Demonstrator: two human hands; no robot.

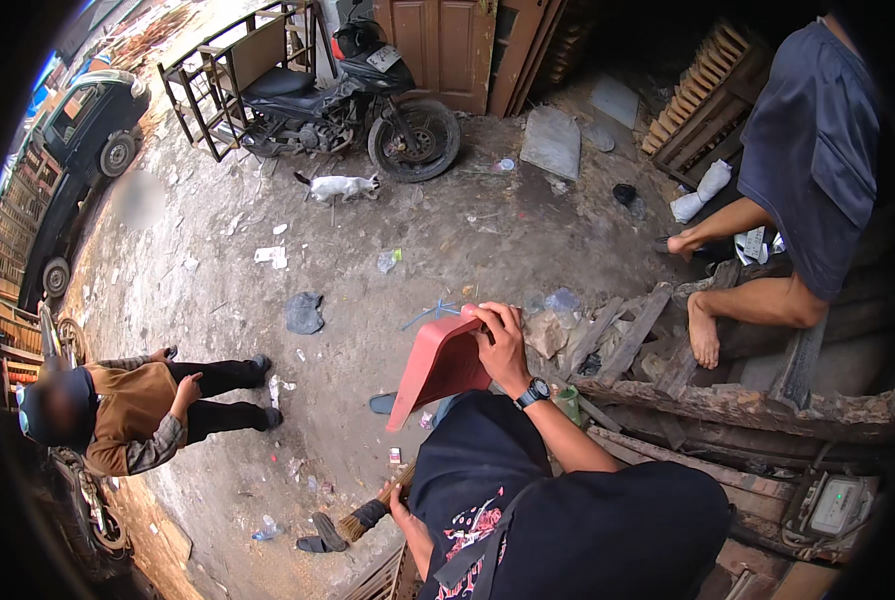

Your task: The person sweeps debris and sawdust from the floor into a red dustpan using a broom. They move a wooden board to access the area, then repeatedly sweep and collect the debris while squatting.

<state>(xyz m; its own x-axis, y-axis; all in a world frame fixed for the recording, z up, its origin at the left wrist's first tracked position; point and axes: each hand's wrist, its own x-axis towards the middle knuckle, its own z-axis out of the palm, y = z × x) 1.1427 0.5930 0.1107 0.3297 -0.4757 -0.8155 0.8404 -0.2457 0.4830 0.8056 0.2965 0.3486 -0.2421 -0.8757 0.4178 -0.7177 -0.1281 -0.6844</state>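
- So the red dustpan [434, 362] is up in the right hand [505, 350], fingers curled over its back end. It's tipped steeply and looks off the ground. What's inside is hard to make out.
- The left hand [405, 512] is closed around a straw brush [353, 523] with a dark-wrapped section, below the dustpan and a bit left. Can't really tell if the bristles touch the ground.
- For decent pan work, the lip probably wants to sit flat and firm on the ground, because at this tilt stuff would likely slide right off.
- Short, low strokes toward the dustpan should beat big flicks, especially on rough, dusty ground like this.
- Light bits could easily skid: there's a small box [396, 455] just below the dustpan's lip, and a crumpled grey-blue plastic piece [305, 313] off to its upper left. Pinning those with the bristles seems smarter than whacking them.
- The clear bottle [266, 528], well below and left of the dustpan, may roll, so picking it up by hand might be easier.
- Mind the neighbours: a bare foot [705, 330] is well right of the dustpan, and a person [138, 415] is well left, so dust should be kept low.
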